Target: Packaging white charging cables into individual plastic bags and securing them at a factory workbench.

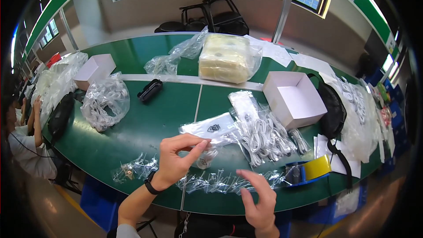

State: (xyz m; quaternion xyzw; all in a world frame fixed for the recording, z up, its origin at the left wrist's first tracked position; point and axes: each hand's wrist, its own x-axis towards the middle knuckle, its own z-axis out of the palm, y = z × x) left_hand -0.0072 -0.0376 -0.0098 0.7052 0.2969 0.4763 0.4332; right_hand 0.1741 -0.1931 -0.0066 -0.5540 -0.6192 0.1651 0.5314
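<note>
My left hand, with a black band on its wrist, is over the middle of the table. Its thumb and forefinger pinch together at the lower edge of a flat clear plastic bag with a dark printed mark; what lies between the fingertips is hidden. Just below them is a small, whitish, see-through round item. My right hand hovers at the front edge, slightly blurred, thumb and fingers apart with nothing in them. Beside it, thin shiny clear strips lie in a row. Bagged white coiled cables lie beyond.
A yellow and blue tape dispenser stands at the right front. Behind are an open white box and a wrapped cream stack. Leftward lie a black case, a bag of cables and another white box. Another person sits far left.
</note>
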